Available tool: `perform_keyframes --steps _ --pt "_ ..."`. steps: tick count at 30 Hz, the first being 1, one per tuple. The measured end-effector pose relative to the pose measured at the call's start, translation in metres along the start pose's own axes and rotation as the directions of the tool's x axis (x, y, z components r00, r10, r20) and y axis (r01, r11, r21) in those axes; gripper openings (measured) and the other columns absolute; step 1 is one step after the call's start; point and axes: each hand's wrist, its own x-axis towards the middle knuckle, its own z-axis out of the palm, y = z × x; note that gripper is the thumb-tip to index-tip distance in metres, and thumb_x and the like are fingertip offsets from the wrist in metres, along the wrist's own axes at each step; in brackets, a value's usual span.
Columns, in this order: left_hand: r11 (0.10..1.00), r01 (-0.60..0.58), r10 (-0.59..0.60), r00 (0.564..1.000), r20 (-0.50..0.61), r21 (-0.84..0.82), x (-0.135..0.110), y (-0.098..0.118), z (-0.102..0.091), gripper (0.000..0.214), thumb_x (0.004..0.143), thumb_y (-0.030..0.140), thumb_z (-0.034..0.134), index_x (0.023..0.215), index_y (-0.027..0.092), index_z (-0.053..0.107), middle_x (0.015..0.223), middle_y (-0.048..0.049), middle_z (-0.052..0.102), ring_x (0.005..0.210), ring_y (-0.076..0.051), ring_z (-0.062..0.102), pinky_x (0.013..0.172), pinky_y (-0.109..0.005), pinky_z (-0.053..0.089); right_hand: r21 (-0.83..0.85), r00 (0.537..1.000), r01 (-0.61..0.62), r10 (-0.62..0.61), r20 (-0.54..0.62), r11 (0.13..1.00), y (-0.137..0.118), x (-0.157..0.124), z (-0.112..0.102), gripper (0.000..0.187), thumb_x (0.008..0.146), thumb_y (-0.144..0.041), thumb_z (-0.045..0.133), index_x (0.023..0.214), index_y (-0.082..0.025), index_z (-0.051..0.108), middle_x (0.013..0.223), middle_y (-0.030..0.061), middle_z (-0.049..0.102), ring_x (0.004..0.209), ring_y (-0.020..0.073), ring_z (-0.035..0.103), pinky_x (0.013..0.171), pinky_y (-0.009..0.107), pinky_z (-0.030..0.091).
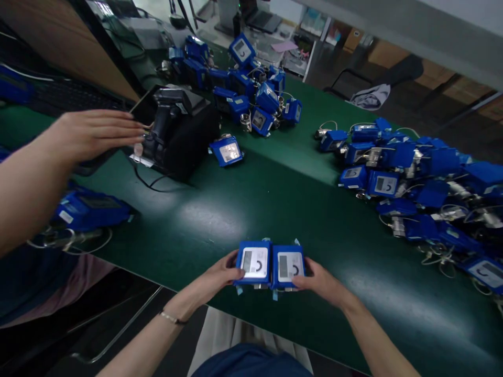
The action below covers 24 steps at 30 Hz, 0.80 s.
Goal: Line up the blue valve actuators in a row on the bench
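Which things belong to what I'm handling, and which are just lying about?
In hand: left blue square plastic meter in left hand; right blue square plastic meter in right hand, side by side.
Lying about: heap of blue meters at right; far heap of blue meters; black box-shaped device; co-worker's hand near it.

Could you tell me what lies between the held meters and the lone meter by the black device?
Only bare green table between the held meters and the lone meter, per the head view.

You work in dim light; overhead lamps throw soft glare patches on the green desk (220, 220). Edges bend and smear, and the co-worker's hand (92, 133) at left is motion-blurred.
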Motion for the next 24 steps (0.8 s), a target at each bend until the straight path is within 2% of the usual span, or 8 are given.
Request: perform_keyframes --steps 3,5,8,12,16,19,22,24 --pt "0.981 -0.189 0.190 0.981 -0.040 0.042 -0.028 -0.035 0.014 0.095 0.065 0.037 0.074 0.141 0.023 0.019 0.145 -0.0126 0.033 0.128 -0.027 0.041 0.106 -0.042 0.037 -0.003 0.992 0.074 -0.074 -0.101 0.997 0.024 -0.031 0.014 0.088 0.061 -0.030 0.081 0.135 -0.019 0.036 0.130 0.0118 0.054 0.115 0.0253 0.054 0.099 0.041 0.044" --pt "0.961 -0.258 0.266 0.961 -0.074 0.101 -0.040 -0.047 0.023 0.093 0.067 0.037 0.073 0.140 0.027 0.017 0.148 -0.0109 0.027 0.132 -0.027 0.035 0.108 -0.041 0.034 0.001 0.985 0.081 -0.080 -0.153 0.997 0.035 -0.043 0.022 0.094 0.060 -0.029 0.081 0.139 -0.021 0.031 0.132 0.0116 0.052 0.118 0.0253 0.053 0.102 0.041 0.040" --pt "0.934 -0.313 0.333 0.937 -0.105 0.172 -0.049 -0.050 0.031 0.083 0.074 0.033 0.069 0.139 0.031 0.019 0.150 -0.0078 0.023 0.134 -0.026 0.032 0.109 -0.039 0.033 -0.016 0.979 0.112 -0.113 -0.168 0.994 0.040 -0.047 0.029 0.093 0.060 -0.029 0.081 0.138 -0.021 0.030 0.133 0.0118 0.050 0.121 0.0256 0.050 0.104 0.042 0.037" --pt "0.935 -0.309 0.332 0.936 -0.121 0.175 -0.059 -0.045 0.027 0.083 0.075 0.032 0.068 0.141 0.030 0.018 0.151 -0.0062 0.022 0.134 -0.025 0.032 0.109 -0.038 0.034 -0.078 0.974 0.104 -0.117 -0.192 0.991 0.030 -0.040 0.034 0.092 0.060 -0.030 0.081 0.138 -0.023 0.031 0.136 0.0113 0.048 0.124 0.0270 0.047 0.106 0.043 0.036" --pt "0.955 -0.215 0.264 0.930 -0.256 0.202 -0.076 -0.032 0.014 0.080 0.079 0.041 0.063 0.143 0.023 0.018 0.145 -0.0091 0.035 0.129 -0.024 0.040 0.107 -0.038 0.038 -0.071 0.981 0.116 -0.125 -0.147 0.991 0.015 -0.023 0.049 0.082 0.071 -0.038 0.073 0.140 -0.024 0.032 0.136 0.0087 0.049 0.122 0.0255 0.049 0.104 0.041 0.039" --pt "0.949 -0.089 0.214 0.886 -0.411 0.302 -0.087 -0.009 -0.005 0.068 0.082 0.048 0.055 0.138 0.017 0.031 0.129 -0.0099 0.054 0.113 -0.024 0.055 0.096 -0.037 0.047 0.021 0.991 0.089 -0.087 -0.098 0.996 0.006 0.003 0.078 0.064 0.076 -0.049 0.064 0.130 -0.020 0.047 0.125 0.0101 0.058 0.111 0.0278 0.058 0.091 0.042 0.051" --pt "0.900 0.186 0.087 0.811 -0.578 0.395 -0.089 0.022 -0.041 0.049 0.082 0.049 0.051 0.111 0.009 0.057 0.095 -0.0092 0.068 0.084 -0.024 0.065 0.073 -0.034 0.054 0.216 0.998 -0.056 0.064 -0.030 0.975 -0.002 0.041 0.117 0.056 0.076 -0.054 0.061 0.115 -0.014 0.057 0.107 0.0120 0.065 0.092 0.0270 0.065 0.072 0.041 0.058" --pt "0.868 0.313 0.015 0.760 -0.650 0.386 -0.086 0.041 -0.073 0.046 0.082 0.050 0.051 0.089 0.005 0.062 0.076 -0.0093 0.066 0.068 -0.023 0.064 0.059 -0.033 0.053 0.332 0.982 -0.184 0.185 0.030 0.925 -0.012 0.071 0.142 0.047 0.080 -0.051 0.057 0.107 -0.012 0.059 0.095 0.0113 0.067 0.083 0.0228 0.066 0.068 0.039 0.059"
